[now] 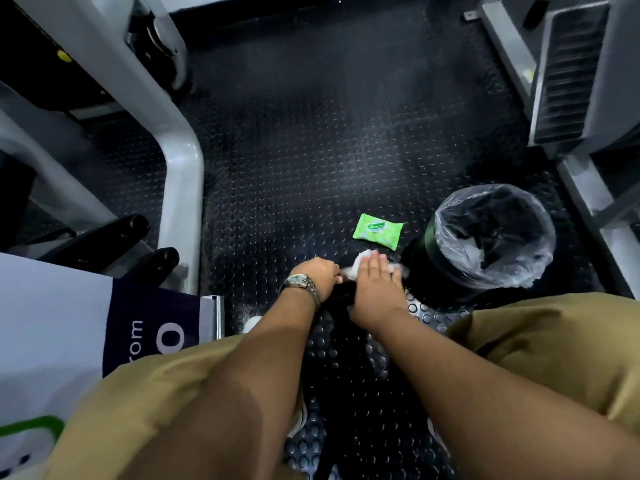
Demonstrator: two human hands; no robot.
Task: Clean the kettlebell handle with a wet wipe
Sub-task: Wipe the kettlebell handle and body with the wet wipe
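– Where's the wet wipe (360, 259)?
– Under my right hand (375, 285) – fingers straight, pressing it flat. My left hand (318, 275) pinches its left end.
– And the kettlebell (341, 297)?
– The dark shape between my wrists, on the studded floor (294, 168). My hands hide its handle.

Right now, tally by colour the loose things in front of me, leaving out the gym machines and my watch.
Green: 1, the wipe pack
White: 1, the wet wipe
Black: 2, the kettlebell and the bin
Total: 4
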